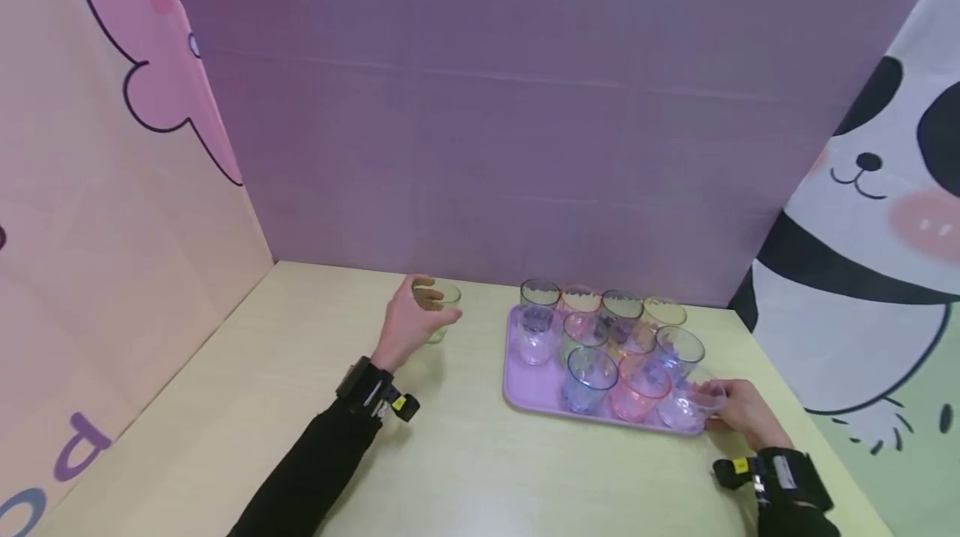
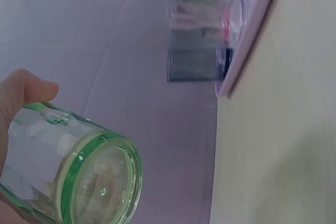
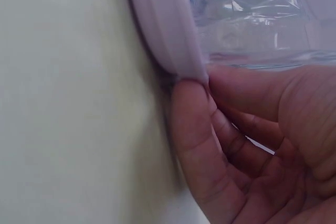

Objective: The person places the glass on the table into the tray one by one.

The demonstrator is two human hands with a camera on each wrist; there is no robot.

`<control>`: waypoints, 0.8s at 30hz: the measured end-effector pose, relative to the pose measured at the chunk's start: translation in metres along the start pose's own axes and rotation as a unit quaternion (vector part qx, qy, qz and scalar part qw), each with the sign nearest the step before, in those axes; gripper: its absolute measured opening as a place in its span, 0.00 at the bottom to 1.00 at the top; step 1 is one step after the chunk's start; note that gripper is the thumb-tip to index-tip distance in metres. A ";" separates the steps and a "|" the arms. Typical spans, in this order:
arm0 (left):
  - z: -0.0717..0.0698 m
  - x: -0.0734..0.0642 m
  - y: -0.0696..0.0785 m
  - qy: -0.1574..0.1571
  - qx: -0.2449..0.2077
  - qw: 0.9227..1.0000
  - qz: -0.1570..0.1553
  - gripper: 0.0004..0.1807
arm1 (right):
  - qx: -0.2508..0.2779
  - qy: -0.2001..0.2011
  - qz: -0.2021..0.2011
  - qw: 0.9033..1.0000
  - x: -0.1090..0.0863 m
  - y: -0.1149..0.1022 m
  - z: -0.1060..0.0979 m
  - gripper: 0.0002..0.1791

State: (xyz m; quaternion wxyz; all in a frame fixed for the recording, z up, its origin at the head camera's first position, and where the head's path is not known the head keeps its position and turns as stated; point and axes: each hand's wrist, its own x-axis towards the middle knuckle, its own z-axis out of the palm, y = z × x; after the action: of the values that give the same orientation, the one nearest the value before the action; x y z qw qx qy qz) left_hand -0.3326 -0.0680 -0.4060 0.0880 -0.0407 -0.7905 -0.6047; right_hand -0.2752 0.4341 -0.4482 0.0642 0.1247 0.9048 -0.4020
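A clear drinking glass with a green band near its base [image 2: 100, 177] is held in my left hand [image 1: 408, 324], left of the tray. In the left wrist view its whole base shows, lifted off the table. My right hand [image 1: 746, 414] pinches the rim of a light purple tray [image 1: 536, 391] at its near right corner, thumb above and fingers below. Close to that thumb stands a clear glass [image 1: 681, 410] on the tray. Several tinted glasses crowd the tray, among them a blue glass [image 1: 588, 383], a pink glass [image 1: 637, 391] and a dark grey glass [image 1: 621, 312].
The pale wooden table [image 1: 465, 470] carries the tray on its right half. A plain purple backdrop [image 1: 480, 145] rises behind the table's far edge. Printed panels flank both sides, with a panda panel [image 1: 862, 262] close beyond the right hand.
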 end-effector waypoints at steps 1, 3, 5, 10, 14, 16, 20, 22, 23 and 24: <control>0.003 -0.001 0.003 -0.002 -0.005 1.000 0.001 0.41 | -0.001 -0.001 -0.003 1.000 0.000 0.000 0.000 0.21; 0.009 -0.002 0.007 -0.007 -0.011 1.000 0.005 0.40 | -0.002 0.000 -0.002 1.000 0.000 0.000 0.000 0.21; 0.015 -0.004 0.010 -0.010 -0.015 1.000 0.010 0.39 | 0.000 0.000 0.000 1.000 0.000 0.000 0.000 0.21; 0.027 -0.010 0.015 -0.030 -0.014 0.999 0.020 0.39 | 0.003 -0.004 0.006 1.000 0.000 -0.001 0.000 0.23; 0.037 -0.017 0.017 -0.055 -0.003 0.998 0.023 0.38 | 0.000 -0.006 0.002 1.000 0.000 -0.002 -0.001 0.25; 0.042 -0.021 0.017 -0.065 0.005 0.998 0.026 0.38 | -0.003 -0.007 0.005 1.000 -0.001 -0.003 -0.001 0.25; 0.051 -0.026 0.017 -0.084 0.014 0.996 0.033 0.39 | -0.001 -0.012 0.013 1.000 -0.002 -0.004 -0.001 0.26; 0.055 -0.027 0.017 -0.092 0.013 0.995 0.037 0.40 | -0.004 -0.013 0.012 1.000 -0.002 -0.004 -0.002 0.26; 0.056 -0.027 0.018 -0.095 0.013 0.995 0.040 0.40 | -0.006 -0.012 0.008 1.000 -0.002 -0.004 -0.002 0.26; 0.057 -0.027 0.018 -0.096 0.013 0.994 0.045 0.40 | -0.008 -0.011 0.003 1.000 -0.001 -0.004 -0.002 0.25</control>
State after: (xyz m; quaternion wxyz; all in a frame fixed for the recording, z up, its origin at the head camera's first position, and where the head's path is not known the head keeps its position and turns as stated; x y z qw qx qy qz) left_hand -0.3083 -0.0072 -0.4083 0.0397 -0.1330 -0.8007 -0.5828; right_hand -0.2751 0.4330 -0.4439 0.0763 0.1230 0.9068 -0.3959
